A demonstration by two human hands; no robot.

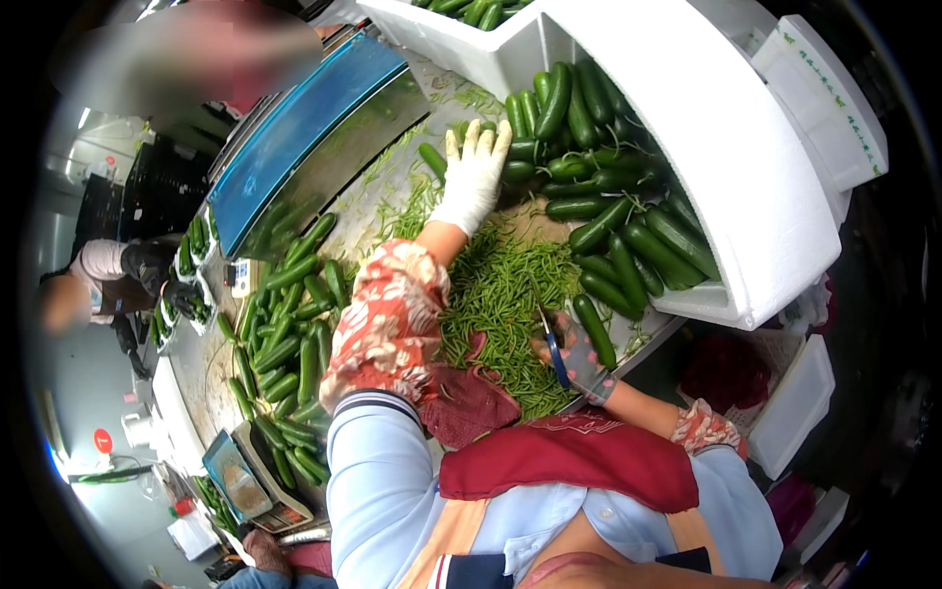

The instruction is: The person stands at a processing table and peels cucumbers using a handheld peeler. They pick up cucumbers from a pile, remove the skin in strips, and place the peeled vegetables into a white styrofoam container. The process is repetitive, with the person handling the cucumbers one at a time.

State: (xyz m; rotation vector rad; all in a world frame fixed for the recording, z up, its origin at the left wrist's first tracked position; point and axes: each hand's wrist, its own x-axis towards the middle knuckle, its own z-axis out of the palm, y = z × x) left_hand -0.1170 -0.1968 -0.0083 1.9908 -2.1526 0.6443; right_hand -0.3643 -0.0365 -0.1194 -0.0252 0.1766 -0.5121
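My left hand [475, 180], in a white glove, is stretched out palm down with its fingers apart at the near edge of the cucumber heap [592, 180]. Its fingers lie over or just above some cucumbers; contact is hard to tell. Low and to the right, my right hand [574, 346] wears a grey patterned glove and grips blue-handled scissors [556, 357], blades pointing away from me. Between the hands spreads a thick pile of thin green stem trimmings [508, 294]. Beside the right hand lies a single cucumber [595, 331].
A white foam box [743, 162] lies tipped, spilling cucumbers. Another foam box [449, 37] stands behind. More cucumbers [287, 353] are heaped left, near a scale [257, 478] and a blue-topped metal panel [309, 132]. A maroon cloth [471, 405] lies before me. A person [125, 280] works far left.
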